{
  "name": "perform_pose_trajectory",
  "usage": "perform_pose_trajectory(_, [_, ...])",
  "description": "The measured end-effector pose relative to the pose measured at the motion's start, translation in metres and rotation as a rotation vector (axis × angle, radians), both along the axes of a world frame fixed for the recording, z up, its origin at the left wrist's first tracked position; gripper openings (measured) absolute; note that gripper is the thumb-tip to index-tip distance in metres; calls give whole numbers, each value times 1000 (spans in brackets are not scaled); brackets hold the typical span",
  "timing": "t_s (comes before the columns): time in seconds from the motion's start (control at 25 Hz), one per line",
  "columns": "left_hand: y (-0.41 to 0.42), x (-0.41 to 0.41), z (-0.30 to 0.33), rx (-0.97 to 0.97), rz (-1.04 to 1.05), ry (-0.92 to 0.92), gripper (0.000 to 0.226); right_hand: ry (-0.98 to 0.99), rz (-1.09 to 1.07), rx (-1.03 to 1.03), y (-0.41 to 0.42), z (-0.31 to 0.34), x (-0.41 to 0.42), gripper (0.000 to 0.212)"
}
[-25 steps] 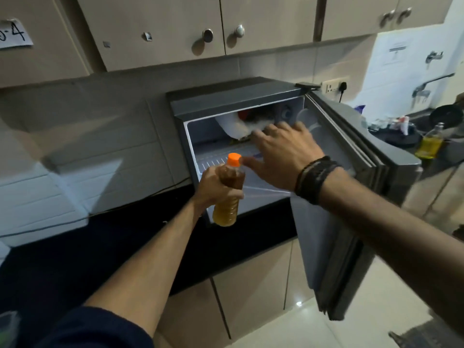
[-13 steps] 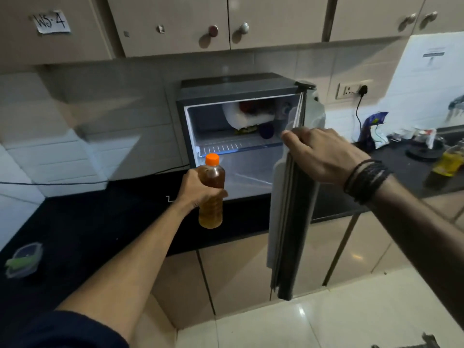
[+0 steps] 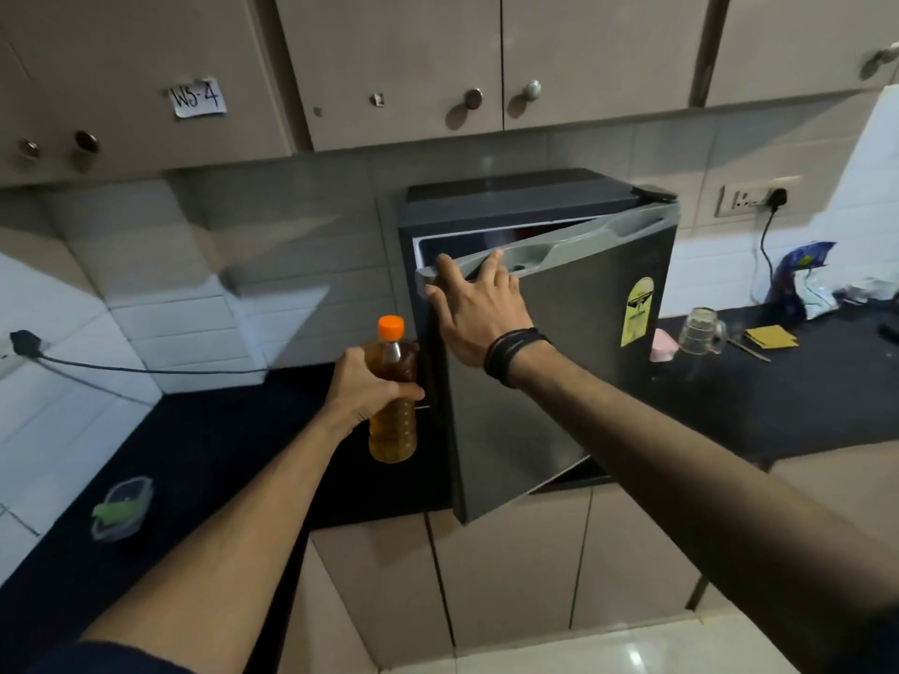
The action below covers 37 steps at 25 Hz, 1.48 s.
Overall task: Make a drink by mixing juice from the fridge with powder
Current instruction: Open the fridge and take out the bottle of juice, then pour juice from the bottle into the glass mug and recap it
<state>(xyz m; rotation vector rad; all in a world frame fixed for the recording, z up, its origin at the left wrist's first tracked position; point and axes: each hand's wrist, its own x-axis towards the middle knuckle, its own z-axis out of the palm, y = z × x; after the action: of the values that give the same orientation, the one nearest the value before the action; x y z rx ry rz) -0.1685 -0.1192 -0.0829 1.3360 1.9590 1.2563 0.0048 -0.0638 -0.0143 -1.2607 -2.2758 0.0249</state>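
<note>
left hand [image 3: 362,384] grips juice bottle [image 3: 392,406]; right hand [image 3: 479,313], fingers straight, presses fridge door [image 3: 574,362].

Left hand [image 3: 362,389] gripping juice bottle [image 3: 392,411], right hand [image 3: 479,316] flat on fridge door [image 3: 574,362]

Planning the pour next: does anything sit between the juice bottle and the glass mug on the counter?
Yes. The fridge stands between the juice bottle, held in the left hand, and the glass mug; its door is ajar under the right hand.

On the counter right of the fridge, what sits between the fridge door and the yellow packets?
In the head view, a pink object and a clear glass mug stand between the fridge door and the yellow packets.
</note>
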Motion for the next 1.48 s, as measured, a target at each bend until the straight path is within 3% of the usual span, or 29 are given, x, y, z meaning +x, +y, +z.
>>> perform_pose_trajectory(0.16, [19, -13, -5, -12, 5, -9, 54, -141, -12, 42, 46, -2, -36, 63])
perform_pose_trajectory(0.28, [39, -21, -12, -43, -8, -3, 88, -255, -5, 67, 78, -5, -47, 81])
perform_pose_trajectory(0.56, [74, -11, -23, -42, -163, -10, 67, -310, 23, 11, 122, -3, -53, 90])
perform_pose_trajectory(0.76, [95, 11, -37, -25, -230, -3, 57, -402, 104, 160, 138, -25, -19, 91])
perform_pose_trajectory(0.96, [113, 67, -46, -43, -336, 43, 52, -459, 107, 146, 148, -69, 80, 84])
perform_pose_trajectory(1.28, [150, 240, -74, -15, -350, 97, 54, -391, -45, -212, 155, -139, 296, 68])
perform_pose_trajectory(1.48, [176, 351, -85, -20, -243, 31, 62, -341, -65, -410, 169, -178, 418, 56])
